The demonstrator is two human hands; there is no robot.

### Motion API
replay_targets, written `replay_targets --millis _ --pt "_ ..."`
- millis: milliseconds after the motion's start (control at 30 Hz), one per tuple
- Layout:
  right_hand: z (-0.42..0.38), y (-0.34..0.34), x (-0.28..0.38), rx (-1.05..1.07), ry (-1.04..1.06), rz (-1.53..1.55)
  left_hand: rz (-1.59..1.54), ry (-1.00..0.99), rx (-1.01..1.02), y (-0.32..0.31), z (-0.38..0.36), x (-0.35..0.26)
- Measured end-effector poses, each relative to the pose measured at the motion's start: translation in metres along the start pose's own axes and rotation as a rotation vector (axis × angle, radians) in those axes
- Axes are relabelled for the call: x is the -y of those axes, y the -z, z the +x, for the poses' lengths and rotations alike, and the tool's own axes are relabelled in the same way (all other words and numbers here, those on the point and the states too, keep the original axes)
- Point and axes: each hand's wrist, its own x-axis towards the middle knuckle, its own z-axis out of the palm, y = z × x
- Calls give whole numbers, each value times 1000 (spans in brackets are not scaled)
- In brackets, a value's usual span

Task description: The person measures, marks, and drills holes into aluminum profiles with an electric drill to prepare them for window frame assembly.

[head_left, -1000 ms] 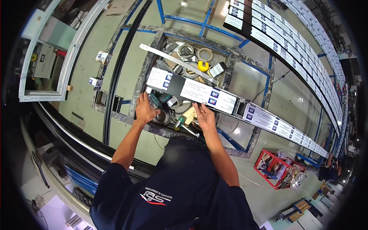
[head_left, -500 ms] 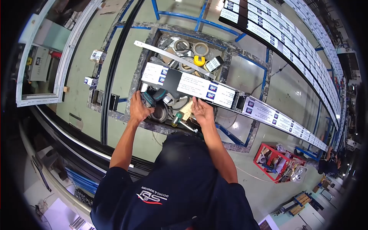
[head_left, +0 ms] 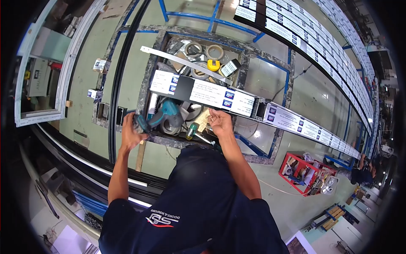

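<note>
My left hand [head_left: 130, 134] is closed around the battery end of a teal and black cordless drill [head_left: 170, 112], its body tilted over the near left part of the tool tray [head_left: 146, 80]. My right hand [head_left: 221, 123] is palm up with loosely curled fingers, fingertips beside the near edge of a labelled white profile [head_left: 207, 94]. Below the profile, near that hand, lie a green-handled screwdriver [head_left: 192, 130] and a yellowish piece [head_left: 204, 119]. A tape roll [head_left: 171, 125] sits partly beneath the drill.
Across the profile, the tray holds tape rolls [head_left: 215, 51], a yellow tape measure [head_left: 213, 64] and a dark bottle [head_left: 229, 67]. A flat metal strip [head_left: 182, 62] crosses it. Long black bars [head_left: 122, 76] run at left; a red tool cart [head_left: 296, 173] stands at right.
My left hand has moved left and lifted the drill, bringing more of its teal body into view. My right hand stays by the profile, its fingers more curled.
</note>
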Motion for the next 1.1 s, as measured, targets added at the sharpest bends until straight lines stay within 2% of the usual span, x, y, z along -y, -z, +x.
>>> replay_targets --millis 133,200,433,467,533,600,667,733,767,800,867,967,1000,1067,1100 --pt "3 9 -5 0 -35 13 17 20 60 31 -33 -9" --pt "2 10 -4 -3 -33 8 99 -32 82 40 -46 -11" --pt "-3 10 -17 -38 -37 -33 60 -12 269 88 -78 -21" --pt "-6 10 -21 5 -64 -122 42 0 306 94 -79 -26" --pt "-12 9 -37 86 -114 -294 26 17 255 102 -88 -29" --pt "-38 -5 -58 274 -211 -532 -64 62 270 111 -93 -26" --pt "-45 -7 -97 259 -400 -714 -268 116 218 107 -103 -22" --pt "-65 -34 -106 126 -634 -687 -483 232 200 99 -112 -25" --pt "-63 -32 -108 211 -681 -553 -610 276 201 94 -115 -38" --pt "-65 -38 -111 334 -624 -365 -736 323 204 87 -119 -58" --pt "-78 -58 -106 571 -496 7 -877 288 205 66 -125 -89" --pt "-121 -108 -68 387 -470 201 -1064 326 298 20 -135 -104" --pt "-126 -108 -63 325 -433 149 -1057 286 354 3 -135 -99" --pt "-135 -109 -54 203 -353 60 -838 128 418 -19 -129 -102" --pt "-166 -123 -37 150 -290 4 -766 115 458 -24 -124 -116"
